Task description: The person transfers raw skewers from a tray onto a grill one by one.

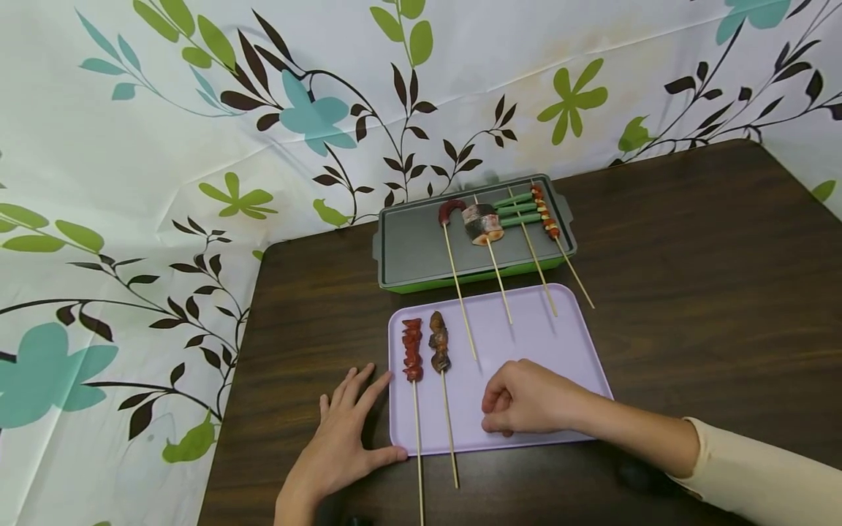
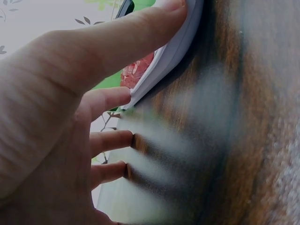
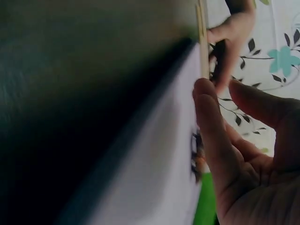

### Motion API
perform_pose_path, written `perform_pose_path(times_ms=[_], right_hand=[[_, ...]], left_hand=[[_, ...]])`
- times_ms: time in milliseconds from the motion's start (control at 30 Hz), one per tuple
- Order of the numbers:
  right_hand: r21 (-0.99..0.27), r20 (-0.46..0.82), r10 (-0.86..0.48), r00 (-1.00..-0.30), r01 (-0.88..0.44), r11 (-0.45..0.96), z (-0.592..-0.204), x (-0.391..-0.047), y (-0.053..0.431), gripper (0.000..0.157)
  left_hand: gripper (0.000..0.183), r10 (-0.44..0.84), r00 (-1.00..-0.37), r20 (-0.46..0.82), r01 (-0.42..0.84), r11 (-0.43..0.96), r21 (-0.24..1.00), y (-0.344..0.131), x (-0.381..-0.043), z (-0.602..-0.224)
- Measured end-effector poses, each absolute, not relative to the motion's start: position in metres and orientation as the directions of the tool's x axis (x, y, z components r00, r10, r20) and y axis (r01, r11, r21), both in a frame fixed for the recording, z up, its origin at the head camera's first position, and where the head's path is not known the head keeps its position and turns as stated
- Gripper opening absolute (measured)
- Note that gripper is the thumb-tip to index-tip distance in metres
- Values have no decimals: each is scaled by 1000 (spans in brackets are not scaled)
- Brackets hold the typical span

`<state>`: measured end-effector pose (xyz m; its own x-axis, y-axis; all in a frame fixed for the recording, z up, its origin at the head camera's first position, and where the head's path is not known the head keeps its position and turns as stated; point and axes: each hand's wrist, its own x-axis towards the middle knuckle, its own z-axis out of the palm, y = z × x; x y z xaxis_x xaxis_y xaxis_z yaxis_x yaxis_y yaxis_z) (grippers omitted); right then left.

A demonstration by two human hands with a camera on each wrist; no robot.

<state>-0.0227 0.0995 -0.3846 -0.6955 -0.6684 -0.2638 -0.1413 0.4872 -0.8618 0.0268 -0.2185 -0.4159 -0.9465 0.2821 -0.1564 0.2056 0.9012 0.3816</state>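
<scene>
My left hand (image 1: 345, 438) rests with spread fingers at the left side of a lavender tray (image 1: 572, 351), its thumb and index finger at the rim. Over the front of the tray hovers my right hand (image 1: 536, 398), fingers loosely bent and holding nothing; a gap shows between thumb and fingertips (image 3: 206, 101) in the right wrist view. Two skewers lie side by side on the tray: one of red meat chunks (image 1: 412, 351), the other of browned chunks (image 1: 439, 343). Both sticks extend past the tray's front edge, between the two hands.
Behind the tray stands a grey-topped green grill (image 1: 414, 252). Across it lie skewers with a curved sausage (image 1: 451, 209), a fish slice (image 1: 483, 223), green vegetable sticks (image 1: 520, 219) and red-and-yellow pieces (image 1: 546, 212), sticks pointing forward over the tray. A patterned cloth (image 1: 217, 146) hangs behind the dark table (image 1: 691, 292).
</scene>
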Motion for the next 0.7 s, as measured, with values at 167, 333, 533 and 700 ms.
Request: perform_pose_path(times_ms=[167,333,533,700], right_hand=[[-902,-297,-662,-689,-24,431,-401,-20,89,9],[-925,-351,-651,-673,138,355,-411,-20,77,9],[-910,-413,-621,-666,286,299,-418,-19,62,10],[-910,-413,-607,-679,290,295,-420,-17,53,11]], left_hand=[[105,280,-946,-162,201,901,383,-219,27,-416],[104,280,-947,-160,203,902,381,-218,26,-416],[104,271,-949,-160,193,902,386,-218,28,-416],[104,277,-949,-150,202,900,385,-218,28,-416]])
